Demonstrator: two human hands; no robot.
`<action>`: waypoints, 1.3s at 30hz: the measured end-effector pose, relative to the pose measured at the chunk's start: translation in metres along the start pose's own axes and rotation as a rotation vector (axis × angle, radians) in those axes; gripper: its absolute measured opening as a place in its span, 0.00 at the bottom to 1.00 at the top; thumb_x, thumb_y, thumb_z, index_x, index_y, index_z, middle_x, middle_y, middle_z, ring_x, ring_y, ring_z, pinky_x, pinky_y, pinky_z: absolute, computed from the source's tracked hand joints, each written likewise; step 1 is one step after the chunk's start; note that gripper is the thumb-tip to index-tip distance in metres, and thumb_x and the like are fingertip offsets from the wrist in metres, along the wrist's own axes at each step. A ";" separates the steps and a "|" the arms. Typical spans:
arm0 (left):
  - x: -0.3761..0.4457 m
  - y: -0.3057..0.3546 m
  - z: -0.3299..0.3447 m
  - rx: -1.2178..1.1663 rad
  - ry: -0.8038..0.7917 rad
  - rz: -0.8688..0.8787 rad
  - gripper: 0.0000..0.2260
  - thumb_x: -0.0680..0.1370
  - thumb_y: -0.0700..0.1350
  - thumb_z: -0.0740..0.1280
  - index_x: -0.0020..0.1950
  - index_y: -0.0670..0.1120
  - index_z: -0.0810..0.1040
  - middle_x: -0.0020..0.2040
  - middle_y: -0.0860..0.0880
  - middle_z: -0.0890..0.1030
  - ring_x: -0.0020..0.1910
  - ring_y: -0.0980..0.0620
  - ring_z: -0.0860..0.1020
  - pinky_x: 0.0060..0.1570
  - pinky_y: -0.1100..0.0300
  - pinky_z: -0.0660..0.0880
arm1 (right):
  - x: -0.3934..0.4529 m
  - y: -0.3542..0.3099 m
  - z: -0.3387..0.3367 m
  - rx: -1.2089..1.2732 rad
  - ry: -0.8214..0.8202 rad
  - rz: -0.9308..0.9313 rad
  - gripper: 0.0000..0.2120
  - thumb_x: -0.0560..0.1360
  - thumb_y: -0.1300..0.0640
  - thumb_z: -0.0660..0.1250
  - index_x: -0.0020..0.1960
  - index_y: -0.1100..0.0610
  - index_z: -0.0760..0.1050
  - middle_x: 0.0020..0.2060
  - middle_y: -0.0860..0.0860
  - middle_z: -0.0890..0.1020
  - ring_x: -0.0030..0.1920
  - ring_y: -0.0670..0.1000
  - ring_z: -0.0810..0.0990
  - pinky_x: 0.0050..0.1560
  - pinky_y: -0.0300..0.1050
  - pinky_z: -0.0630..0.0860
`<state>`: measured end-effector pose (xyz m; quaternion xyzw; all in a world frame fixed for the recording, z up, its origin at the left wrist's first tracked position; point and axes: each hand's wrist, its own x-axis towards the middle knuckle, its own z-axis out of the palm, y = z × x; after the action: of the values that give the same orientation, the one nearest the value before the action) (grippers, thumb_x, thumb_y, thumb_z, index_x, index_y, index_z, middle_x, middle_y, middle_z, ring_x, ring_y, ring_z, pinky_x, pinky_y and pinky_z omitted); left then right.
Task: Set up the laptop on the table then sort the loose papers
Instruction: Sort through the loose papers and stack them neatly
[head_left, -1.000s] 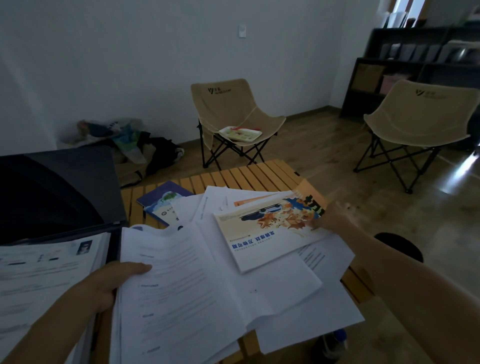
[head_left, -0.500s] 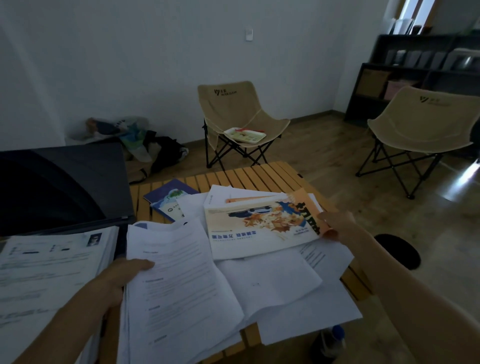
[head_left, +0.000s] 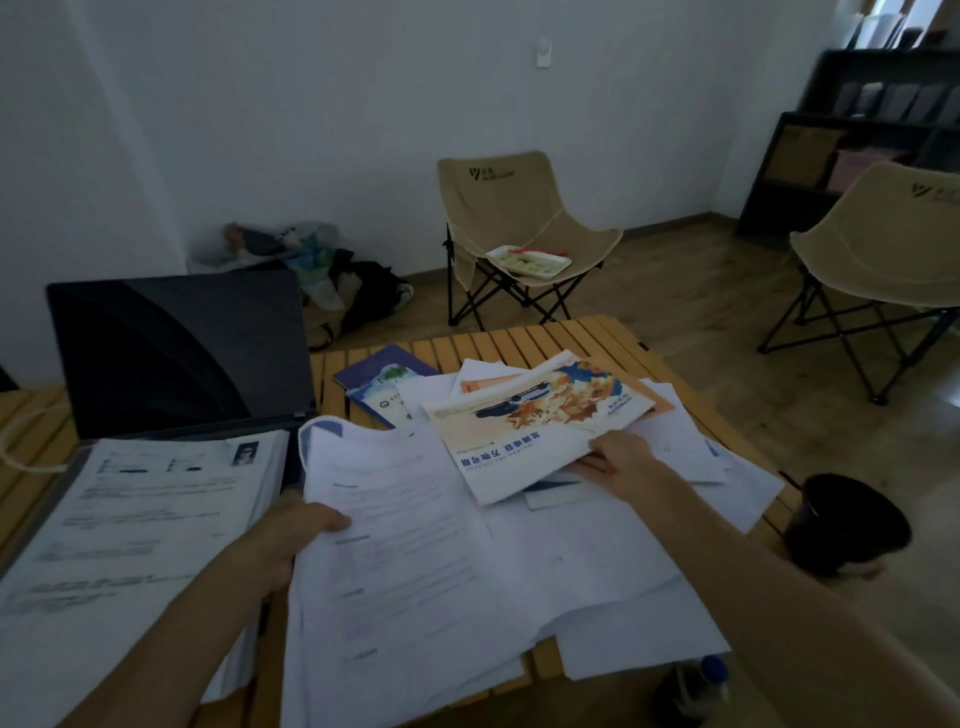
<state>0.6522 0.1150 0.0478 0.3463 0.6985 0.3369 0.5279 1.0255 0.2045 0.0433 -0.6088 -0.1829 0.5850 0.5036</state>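
Laptop (head_left: 171, 353): open on desk (head_left: 545, 338), left; done. Papers (head_left: 545, 545): scattered mid-desk, sorting under way. Left hand (head_left: 291, 540) grips white sheets; right hand (head_left: 618, 462) pinches brochure (head_left: 535, 421).

Two bare forearms are seen, entering from 7 and 5 o'clock; left hand (head_left: 291, 535) and right hand (head_left: 623, 462) ungloved, no sleeves shown.
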 end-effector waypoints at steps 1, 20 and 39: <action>-0.004 0.004 -0.004 0.038 0.061 0.066 0.16 0.72 0.30 0.72 0.59 0.38 0.79 0.51 0.38 0.83 0.46 0.39 0.81 0.48 0.48 0.79 | 0.000 -0.002 0.001 -0.005 0.040 -0.063 0.14 0.80 0.71 0.57 0.61 0.60 0.73 0.47 0.58 0.81 0.45 0.58 0.81 0.35 0.57 0.82; -0.011 0.008 0.090 0.046 -0.080 0.252 0.16 0.70 0.38 0.77 0.53 0.47 0.78 0.53 0.45 0.82 0.49 0.47 0.80 0.51 0.53 0.78 | -0.072 0.033 -0.020 -0.211 -0.268 0.050 0.20 0.83 0.45 0.59 0.55 0.60 0.80 0.51 0.61 0.84 0.52 0.63 0.83 0.46 0.56 0.80; -0.128 0.118 0.012 -0.308 -0.137 0.873 0.20 0.73 0.48 0.71 0.65 0.49 0.77 0.59 0.51 0.83 0.57 0.51 0.82 0.52 0.55 0.80 | -0.204 -0.056 0.033 -0.266 -0.651 -0.873 0.16 0.80 0.68 0.62 0.63 0.54 0.77 0.58 0.52 0.84 0.60 0.54 0.82 0.57 0.52 0.81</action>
<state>0.7051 0.0720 0.2085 0.5470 0.3928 0.6036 0.4269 0.9662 0.0763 0.2039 -0.3230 -0.6363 0.4516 0.5355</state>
